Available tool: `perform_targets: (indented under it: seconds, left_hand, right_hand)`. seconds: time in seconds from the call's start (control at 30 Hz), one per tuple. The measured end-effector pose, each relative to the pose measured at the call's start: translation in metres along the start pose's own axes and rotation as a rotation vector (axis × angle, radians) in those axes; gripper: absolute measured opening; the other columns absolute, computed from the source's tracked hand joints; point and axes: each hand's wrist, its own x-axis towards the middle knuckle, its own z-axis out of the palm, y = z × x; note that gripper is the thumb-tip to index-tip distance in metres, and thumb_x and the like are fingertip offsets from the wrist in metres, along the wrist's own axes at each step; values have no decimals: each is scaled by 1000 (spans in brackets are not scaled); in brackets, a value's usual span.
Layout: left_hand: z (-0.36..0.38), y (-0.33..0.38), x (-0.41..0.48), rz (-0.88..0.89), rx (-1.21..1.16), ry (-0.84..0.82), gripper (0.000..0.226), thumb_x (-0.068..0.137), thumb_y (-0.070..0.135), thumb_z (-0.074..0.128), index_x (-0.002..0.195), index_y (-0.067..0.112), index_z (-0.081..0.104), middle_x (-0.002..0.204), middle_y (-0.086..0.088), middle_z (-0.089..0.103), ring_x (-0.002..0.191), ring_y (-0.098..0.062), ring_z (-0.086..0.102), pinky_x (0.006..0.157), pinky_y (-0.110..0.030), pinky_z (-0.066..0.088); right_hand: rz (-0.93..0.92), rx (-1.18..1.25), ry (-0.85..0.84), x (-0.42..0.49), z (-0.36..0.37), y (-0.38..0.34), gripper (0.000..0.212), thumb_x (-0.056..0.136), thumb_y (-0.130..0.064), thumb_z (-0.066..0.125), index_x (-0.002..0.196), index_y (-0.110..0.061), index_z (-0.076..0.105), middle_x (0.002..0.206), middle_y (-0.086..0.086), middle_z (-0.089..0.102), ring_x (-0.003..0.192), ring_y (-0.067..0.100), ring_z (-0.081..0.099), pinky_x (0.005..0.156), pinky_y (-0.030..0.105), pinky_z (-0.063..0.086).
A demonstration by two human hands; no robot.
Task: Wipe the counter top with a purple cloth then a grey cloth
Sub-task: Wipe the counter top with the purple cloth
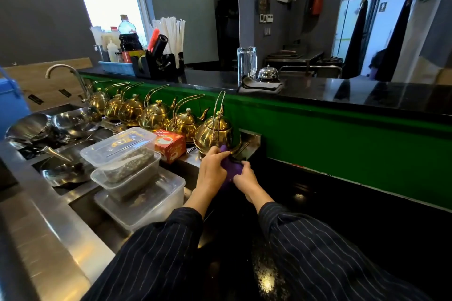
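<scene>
At centre frame, our left hand [212,166] and right hand [245,176] both clutch the bunched purple cloth [231,168] beside the nearest brass kettle [215,133]; the dark polished counter top [318,198] stretches rightward, nearer our right hand. The folded grey cloth [260,87] waits on the upper ledge.

Purple cloth [231,169] bunched above black counter top [305,193]; grey cloth [260,86] folded on upper ledge.
</scene>
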Motion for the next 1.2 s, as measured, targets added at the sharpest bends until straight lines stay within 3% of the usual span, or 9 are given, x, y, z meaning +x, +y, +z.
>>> perform_targets:
  seconds: [0.07, 0.13, 0.27, 0.37, 0.5, 0.6, 0.83, 1.03, 1.2]
  left_hand:
    - [-6, 7, 0, 58, 11, 11, 46, 83, -8, 55, 126, 10, 60, 117, -6, 56, 106, -22, 56, 94, -31, 47]
    - [-12, 14, 0, 109, 57, 46, 45, 85, -5, 56, 127, 9, 59, 119, -8, 57, 108, -24, 55, 95, -34, 47]
    - [-19, 31, 3, 152, 152, 96, 50, 83, -9, 51, 132, 3, 52, 122, -13, 54, 111, -29, 54, 92, -35, 48]
    - [-13, 57, 12, 158, 138, 138, 54, 81, -13, 48, 134, -1, 47, 123, -18, 49, 109, -33, 54, 94, -35, 48]
    - [10, 111, 29, 233, 76, 176, 54, 82, -10, 48, 135, -1, 45, 122, -19, 49, 107, -33, 54, 93, -36, 49]
    - [37, 154, 37, 314, 23, 145, 53, 83, -9, 48, 136, 1, 46, 125, -18, 48, 108, -33, 54, 93, -36, 48]
    - [110, 273, 36, 486, -158, -20, 56, 83, -9, 48, 138, 1, 44, 131, -16, 45, 111, -35, 55, 94, -36, 45]
    - [141, 385, 65, 663, -266, -90, 52, 85, -7, 48, 136, 1, 46, 129, -16, 45, 111, -36, 53, 95, -39, 44]
    - [166, 442, 101, 666, -300, -208, 52, 84, -4, 52, 136, 3, 47, 131, -16, 46, 120, -34, 49, 104, -40, 39]
  right_hand:
    - [14, -17, 36, -4, 0, -3, 53, 82, -12, 59, 131, -17, 38, 129, 15, 55, 112, 31, 58, 97, 42, 51]
    - [-7, -62, 108, -11, -4, -9, 43, 81, -13, 59, 120, -15, 42, 124, 13, 56, 113, 32, 55, 98, 46, 48]
    - [-263, -446, 385, -24, -32, -24, 42, 83, -4, 57, 124, -8, 45, 129, 11, 52, 124, 32, 44, 98, 45, 41]
    - [-469, -493, 474, -28, -68, -34, 36, 82, 5, 52, 116, -2, 48, 121, 17, 48, 107, 35, 52, 88, 41, 46]
    - [-535, -346, 565, -41, -129, -46, 26, 80, 12, 47, 102, -1, 47, 112, 17, 43, 78, 27, 50, 71, 34, 44]
    - [-535, -373, 627, -53, -185, -39, 24, 80, 10, 48, 101, -2, 46, 109, 17, 43, 74, 25, 45, 70, 38, 44]
    - [-498, -693, 830, -94, -332, -5, 28, 86, 6, 46, 110, -7, 50, 112, 13, 44, 81, 37, 57, 61, 39, 42]
    - [-430, -752, 1042, -117, -446, -9, 28, 87, 4, 50, 113, -6, 53, 113, 15, 45, 94, 38, 57, 77, 43, 49]
    - [-306, -731, 1123, -114, -516, -17, 33, 84, 0, 60, 115, -7, 49, 121, 16, 41, 108, 34, 52, 87, 41, 49]
